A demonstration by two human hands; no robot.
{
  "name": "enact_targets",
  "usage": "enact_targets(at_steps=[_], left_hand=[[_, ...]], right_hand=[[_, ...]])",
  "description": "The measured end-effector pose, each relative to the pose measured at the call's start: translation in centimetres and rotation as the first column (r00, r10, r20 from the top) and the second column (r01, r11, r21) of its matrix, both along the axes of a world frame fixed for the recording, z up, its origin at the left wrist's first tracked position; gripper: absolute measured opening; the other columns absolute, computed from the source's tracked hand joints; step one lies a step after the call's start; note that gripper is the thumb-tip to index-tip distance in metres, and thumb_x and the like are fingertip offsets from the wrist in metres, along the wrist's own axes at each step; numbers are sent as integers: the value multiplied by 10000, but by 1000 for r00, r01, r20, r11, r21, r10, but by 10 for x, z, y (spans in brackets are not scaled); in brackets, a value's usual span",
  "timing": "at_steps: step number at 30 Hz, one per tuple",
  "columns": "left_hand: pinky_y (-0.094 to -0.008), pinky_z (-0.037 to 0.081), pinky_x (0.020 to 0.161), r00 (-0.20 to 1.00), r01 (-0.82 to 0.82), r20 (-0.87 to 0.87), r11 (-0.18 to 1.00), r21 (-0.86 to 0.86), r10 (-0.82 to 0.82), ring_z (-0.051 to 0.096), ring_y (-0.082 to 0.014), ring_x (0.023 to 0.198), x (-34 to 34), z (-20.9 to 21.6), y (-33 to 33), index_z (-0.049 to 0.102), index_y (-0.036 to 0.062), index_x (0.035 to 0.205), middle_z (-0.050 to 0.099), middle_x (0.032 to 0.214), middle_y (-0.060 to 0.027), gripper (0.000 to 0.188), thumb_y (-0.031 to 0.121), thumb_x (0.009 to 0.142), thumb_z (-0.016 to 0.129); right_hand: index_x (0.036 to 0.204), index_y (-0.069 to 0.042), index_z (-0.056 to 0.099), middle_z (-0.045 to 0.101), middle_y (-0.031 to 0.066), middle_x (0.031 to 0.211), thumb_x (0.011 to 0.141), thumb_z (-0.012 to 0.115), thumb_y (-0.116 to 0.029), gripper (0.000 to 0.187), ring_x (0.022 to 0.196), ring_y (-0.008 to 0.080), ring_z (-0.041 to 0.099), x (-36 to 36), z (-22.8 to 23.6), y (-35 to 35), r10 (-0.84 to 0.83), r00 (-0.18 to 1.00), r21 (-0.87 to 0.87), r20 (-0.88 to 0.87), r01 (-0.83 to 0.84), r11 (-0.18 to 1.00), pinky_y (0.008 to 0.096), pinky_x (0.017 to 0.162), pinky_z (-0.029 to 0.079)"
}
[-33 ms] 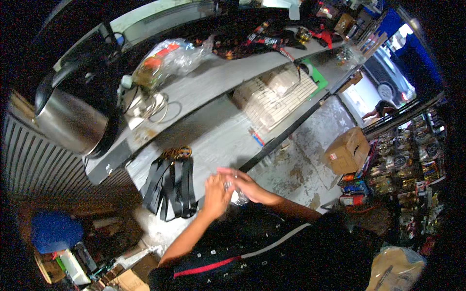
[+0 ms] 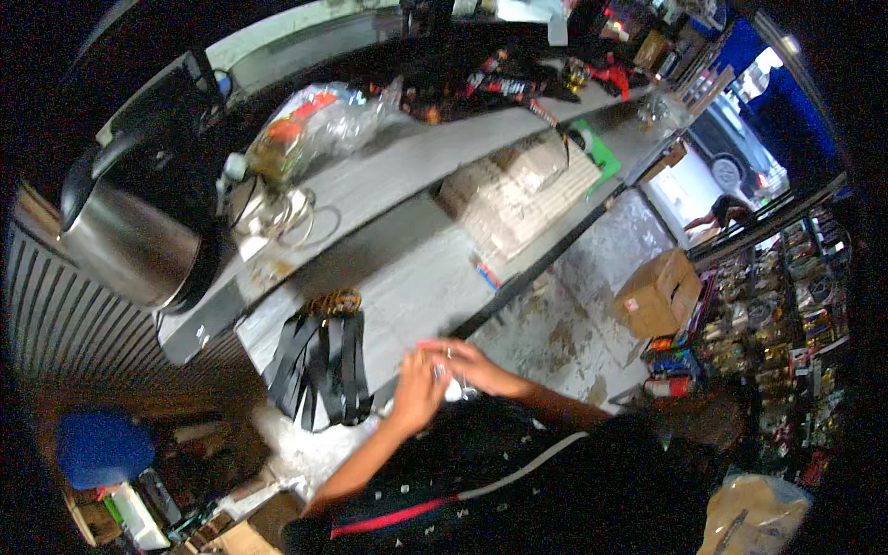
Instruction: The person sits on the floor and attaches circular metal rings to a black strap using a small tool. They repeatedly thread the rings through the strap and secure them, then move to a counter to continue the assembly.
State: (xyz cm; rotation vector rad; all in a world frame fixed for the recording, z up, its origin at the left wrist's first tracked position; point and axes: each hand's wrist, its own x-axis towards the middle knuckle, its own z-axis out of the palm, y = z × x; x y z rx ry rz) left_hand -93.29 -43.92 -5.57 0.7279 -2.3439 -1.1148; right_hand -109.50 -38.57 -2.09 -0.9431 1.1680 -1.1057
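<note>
My left hand (image 2: 419,393) and my right hand (image 2: 481,372) meet in front of my dark shirt, by the near edge of the grey bench. Both have their fingers bent round something small, pale and shiny (image 2: 452,389). My fingers cover most of it, and blur keeps me from telling its kind. Left of my hands, a bundle of black straps (image 2: 324,365) with gold-coloured metal fittings (image 2: 335,302) lies across the bench end. Some whitish crumpled material (image 2: 305,444) shows below the straps.
A steel kettle (image 2: 134,245) stands at the left, near white cables (image 2: 287,217) and a clear plastic bag (image 2: 324,125). A pale ruled pad or stack (image 2: 518,199) lies farther along the bench. On the floor at right sits a cardboard box (image 2: 659,294), beside racks of packaged goods (image 2: 777,314).
The whole view has shifted slightly. My hands stay together round the small thing, with the right fingers reaching over the left ones a little differently.
</note>
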Motion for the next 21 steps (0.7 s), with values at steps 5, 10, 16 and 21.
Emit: enact_targets(at_steps=[5,10,16,21], left_hand=[[-523,359,989,994,-36,111,987,157,19,451,-396,1128,-33,-107,70,512,-21,1194,496,1188,-232,433,246,872,626],[-511,375,979,938,-52,328,892,449,-111,471,-384,1115,-6,-205,118,525,-18,1184,515,1167,-225,410,235,873,615],[-496,394,968,859,-223,501,802,554,-107,495,-370,1100,104,-279,130,540,-15,1172,539,1142,-217,384,221,875,602],[-483,410,958,775,-445,632,738,507,33,516,-359,1088,173,-314,113,553,-12,1161,558,1122,-210,363,210,876,591]], right_hand=[[1396,-64,467,619,117,1254,965,576,-187,461,1113,181,607,-58,-57,22,316,836,-47,-448,-376,926,334,942,474],[1084,-74,635,661,99,938,974,525,-332,301,884,217,634,-116,-56,12,99,733,129,-673,-15,991,362,764,497],[1211,-29,501,493,137,1200,941,523,-271,363,1155,270,449,-125,-21,-50,-281,733,-212,-620,188,959,397,1023,311],[1224,-20,507,485,203,1206,864,614,-184,409,1171,360,457,-110,-26,-138,-299,205,-345,-932,-247,906,468,1110,234]])
